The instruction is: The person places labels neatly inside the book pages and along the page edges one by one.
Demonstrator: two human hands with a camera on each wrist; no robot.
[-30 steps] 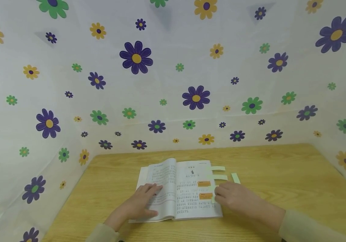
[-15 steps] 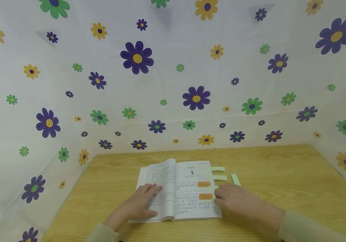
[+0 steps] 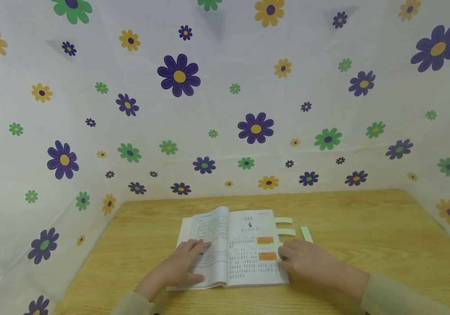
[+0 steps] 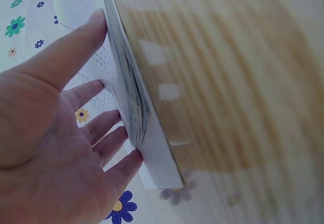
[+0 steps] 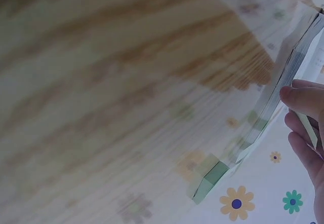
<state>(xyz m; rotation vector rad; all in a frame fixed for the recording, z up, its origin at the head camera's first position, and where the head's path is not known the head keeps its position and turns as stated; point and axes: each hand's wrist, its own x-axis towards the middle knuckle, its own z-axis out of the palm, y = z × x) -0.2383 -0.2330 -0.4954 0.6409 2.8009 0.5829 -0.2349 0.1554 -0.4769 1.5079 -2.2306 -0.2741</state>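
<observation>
An open book (image 3: 248,273) of printed text lies on the wooden table. My left hand (image 3: 181,264) rests on its left page, fingers spread and relaxed; the left wrist view has the fingertips along the page edges (image 4: 134,97). At the right page's outer edge, my right hand (image 3: 307,262) pinches a pale green sticky tab (image 5: 307,128) between thumb and fingers, most of it hidden by them. Two green tabs (image 3: 285,232) stick out from that edge farther up. On the page are two orange notes (image 3: 267,256).
A loose green strip (image 3: 306,234) lies on the table (image 3: 367,236) just beyond the right hand. White cloth (image 3: 217,109) printed with purple, yellow and green flowers stands around the back and both sides of the table.
The right fingers shift very slightly at the page edge, and the green tip visible below them earlier is now covered. The left hand and book stay put.
</observation>
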